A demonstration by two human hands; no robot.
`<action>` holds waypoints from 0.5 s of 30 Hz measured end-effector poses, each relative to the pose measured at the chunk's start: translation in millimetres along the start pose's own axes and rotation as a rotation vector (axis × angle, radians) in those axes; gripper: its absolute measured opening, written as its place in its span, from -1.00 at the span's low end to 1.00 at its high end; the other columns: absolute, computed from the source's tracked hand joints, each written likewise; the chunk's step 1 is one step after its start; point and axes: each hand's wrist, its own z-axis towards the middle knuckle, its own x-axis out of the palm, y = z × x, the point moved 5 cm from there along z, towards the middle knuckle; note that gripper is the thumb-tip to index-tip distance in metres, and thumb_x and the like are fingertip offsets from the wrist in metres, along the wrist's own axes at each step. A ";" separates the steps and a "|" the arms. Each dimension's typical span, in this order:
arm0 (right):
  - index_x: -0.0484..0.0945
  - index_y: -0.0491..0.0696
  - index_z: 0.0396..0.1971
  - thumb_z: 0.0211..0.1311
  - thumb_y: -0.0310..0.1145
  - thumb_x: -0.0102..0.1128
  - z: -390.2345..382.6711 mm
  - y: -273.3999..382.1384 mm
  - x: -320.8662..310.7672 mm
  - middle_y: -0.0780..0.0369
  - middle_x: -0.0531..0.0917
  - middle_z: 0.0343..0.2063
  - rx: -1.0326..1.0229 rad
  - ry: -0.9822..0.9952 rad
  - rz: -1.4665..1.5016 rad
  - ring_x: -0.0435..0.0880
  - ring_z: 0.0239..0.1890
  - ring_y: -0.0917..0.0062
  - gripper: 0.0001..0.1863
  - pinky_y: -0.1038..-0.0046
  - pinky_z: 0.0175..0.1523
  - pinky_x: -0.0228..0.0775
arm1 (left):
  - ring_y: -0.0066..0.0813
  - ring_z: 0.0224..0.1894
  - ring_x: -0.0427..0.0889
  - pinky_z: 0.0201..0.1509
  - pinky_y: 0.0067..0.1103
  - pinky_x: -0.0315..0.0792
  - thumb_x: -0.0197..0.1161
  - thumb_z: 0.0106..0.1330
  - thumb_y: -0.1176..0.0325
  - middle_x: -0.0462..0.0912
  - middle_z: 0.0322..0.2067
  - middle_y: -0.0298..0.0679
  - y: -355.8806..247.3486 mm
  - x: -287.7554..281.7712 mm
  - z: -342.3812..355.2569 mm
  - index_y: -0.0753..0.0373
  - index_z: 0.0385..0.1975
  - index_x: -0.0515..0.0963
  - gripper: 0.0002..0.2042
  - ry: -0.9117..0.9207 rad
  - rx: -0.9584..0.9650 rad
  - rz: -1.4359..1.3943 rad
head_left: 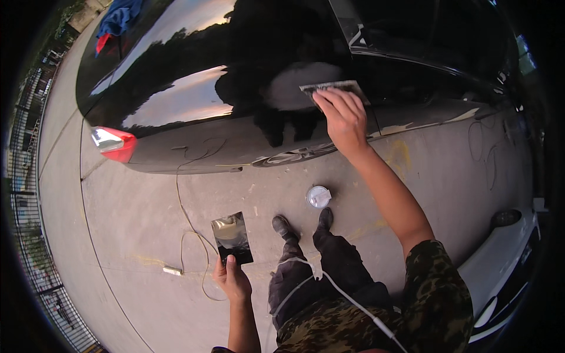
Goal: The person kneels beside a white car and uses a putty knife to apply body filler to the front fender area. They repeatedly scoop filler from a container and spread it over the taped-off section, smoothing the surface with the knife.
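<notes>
The glossy black body of a car (235, 141) stands in front of me, reflecting sky and trees. My right hand (347, 120) reaches up to its side panel, above a wheel (300, 155). Its fingers are closed on a thin, flat, dark rectangular piece (352, 86) with a pale edge, held at the panel; the hand partly hides it. Low on the left, my left hand (233, 281) grips a dark shiny rectangular plate (232, 237) by its near edge, thumb on top. The plate is held out over the concrete.
By my shoes stands a round tub (318, 196) with a pale item on it. A cable (182, 206) loops across the ground to a small white block (172, 270). A white car (494, 265) is at the right. Blue cloth (119, 17) lies on the black car.
</notes>
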 end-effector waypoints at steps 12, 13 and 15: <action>0.72 -0.07 -0.15 0.16 -0.49 0.29 -34.7 19.5 129.6 0.25 0.74 -0.13 -0.032 -0.007 -0.039 0.70 -0.01 0.35 -0.76 0.25 0.14 0.47 | -0.51 -0.07 0.61 0.11 -0.55 0.45 0.19 0.47 0.42 0.66 -0.09 -0.22 31.3 -33.8 165.3 0.51 0.09 0.52 -0.69 0.169 -0.163 0.045; 0.72 -0.07 -0.14 0.16 -0.50 0.29 -26.7 15.2 128.3 0.25 0.74 -0.12 -0.020 0.015 -0.062 0.70 0.00 0.35 -0.75 0.25 0.14 0.47 | -0.50 -0.07 0.61 0.11 -0.55 0.45 0.19 0.47 0.42 0.66 -0.09 -0.22 32.5 -29.4 168.0 0.51 0.09 0.52 -0.68 0.182 -0.172 0.042; 0.72 -0.07 -0.13 0.15 -0.51 0.27 -8.5 5.5 121.9 0.26 0.73 -0.11 -0.011 -0.027 -0.076 0.69 0.01 0.36 -0.74 0.25 0.15 0.47 | -0.51 -0.07 0.61 0.11 -0.55 0.45 0.19 0.47 0.42 0.66 -0.09 -0.22 29.4 -21.1 170.3 0.52 0.10 0.52 -0.68 0.198 -0.182 0.043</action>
